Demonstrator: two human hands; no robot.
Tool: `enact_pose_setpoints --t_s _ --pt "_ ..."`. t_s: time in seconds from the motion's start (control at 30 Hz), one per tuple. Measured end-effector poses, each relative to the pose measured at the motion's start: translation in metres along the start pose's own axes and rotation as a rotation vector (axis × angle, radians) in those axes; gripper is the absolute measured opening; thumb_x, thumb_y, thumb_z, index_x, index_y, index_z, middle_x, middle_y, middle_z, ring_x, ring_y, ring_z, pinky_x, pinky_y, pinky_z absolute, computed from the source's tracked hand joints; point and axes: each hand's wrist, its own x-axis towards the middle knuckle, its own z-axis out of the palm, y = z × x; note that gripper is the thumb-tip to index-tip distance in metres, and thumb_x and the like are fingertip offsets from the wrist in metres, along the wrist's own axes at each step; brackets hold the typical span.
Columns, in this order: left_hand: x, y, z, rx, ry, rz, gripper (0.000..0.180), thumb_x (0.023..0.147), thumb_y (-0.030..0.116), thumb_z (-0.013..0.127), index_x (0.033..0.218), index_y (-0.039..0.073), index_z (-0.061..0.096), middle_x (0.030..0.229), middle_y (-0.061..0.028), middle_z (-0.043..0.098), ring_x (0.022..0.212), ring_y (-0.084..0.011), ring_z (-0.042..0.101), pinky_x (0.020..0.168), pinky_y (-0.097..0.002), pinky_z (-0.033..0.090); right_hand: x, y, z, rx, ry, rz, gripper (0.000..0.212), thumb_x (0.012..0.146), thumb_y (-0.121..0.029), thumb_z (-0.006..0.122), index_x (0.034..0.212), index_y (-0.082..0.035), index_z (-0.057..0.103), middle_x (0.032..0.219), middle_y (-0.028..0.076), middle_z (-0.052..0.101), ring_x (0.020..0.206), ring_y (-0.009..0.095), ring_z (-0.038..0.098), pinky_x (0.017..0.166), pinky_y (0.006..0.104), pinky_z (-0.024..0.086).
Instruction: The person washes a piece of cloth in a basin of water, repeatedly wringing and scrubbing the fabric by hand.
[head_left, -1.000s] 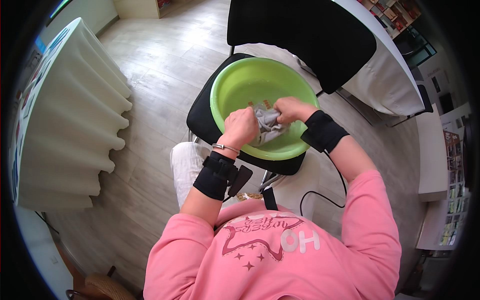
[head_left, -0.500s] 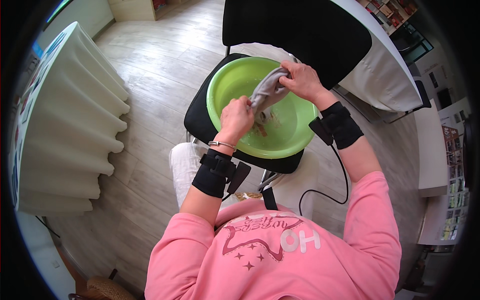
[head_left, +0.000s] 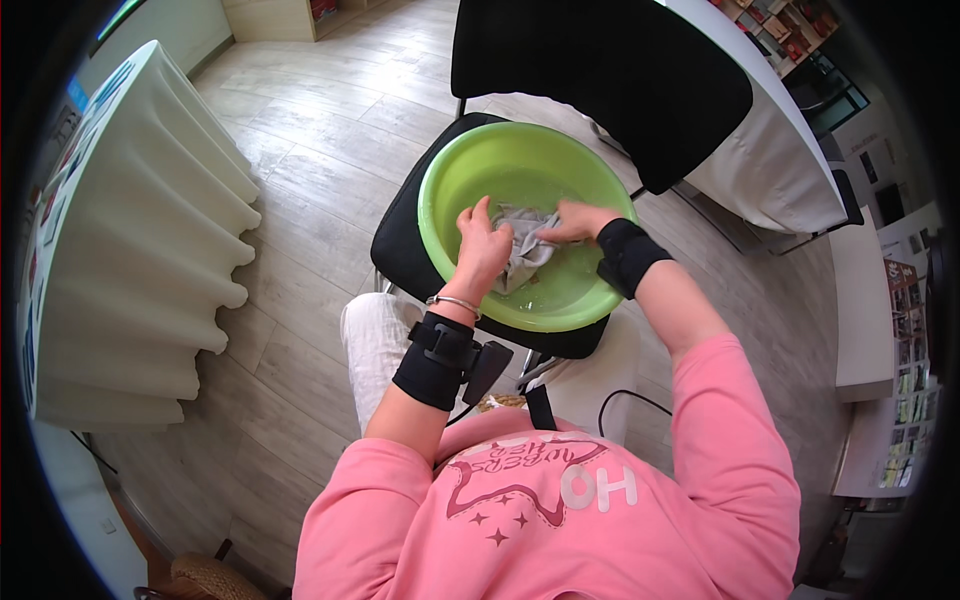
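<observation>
A crumpled light grey cloth [head_left: 526,250] lies low in the green plastic basin [head_left: 433,225], in shallow water. My left hand [head_left: 482,243] is at the cloth's left edge, its fingers apart and pointing up, with the thumb side against the fabric. From the right, my right hand [head_left: 580,222] reaches in with thumb and fingers closed on the cloth's upper right part. Some of its fingers are hidden behind the hand. Both wrists wear black bands, and a bracelet circles the left one.
The basin stands on the seat of a black chair [head_left: 398,228], whose backrest [head_left: 600,70] rises behind it. A table with a white cloth [head_left: 140,260] is at the left; another draped table [head_left: 770,160] stands at the far right. Black cable [head_left: 635,392] runs by my right side.
Both hands have lowered the cloth from a twisted, stretched roll above the basin into the water. The cloth is now loose and bunched. The fingers of my left hand have spread.
</observation>
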Motion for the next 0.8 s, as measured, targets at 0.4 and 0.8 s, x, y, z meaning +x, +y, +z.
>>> enact_pose_setpoints --t_s 0.4,0.8 --pt "0.009 0.031 0.017 -1.239 -0.028 -0.870 0.041 0.089 0.039 0.035 0.114 0.007 0.045 0.107 -0.0102 0.051 0.094 -0.0264 0.054 0.073 -0.0383 0.048 -0.034 -0.057 0.003 0.891 0.421 -0.587 0.038 0.067 -0.029 0.070 0.088 -0.001 0.055 0.080 0.009 0.058 0.072 0.014 0.056 0.063 0.0280 0.046" --pt "0.016 0.008 0.049 -1.337 -0.158 -0.515 0.025 0.089 0.033 0.043 0.094 0.010 0.053 0.091 -0.0037 0.057 0.083 -0.0187 0.057 0.070 -0.0314 0.048 -0.080 -0.074 0.011 0.494 0.784 -0.496 0.023 0.079 -0.032 0.055 0.080 -0.009 0.055 0.071 0.015 0.060 0.069 0.033 0.059 0.062 0.0411 0.046"
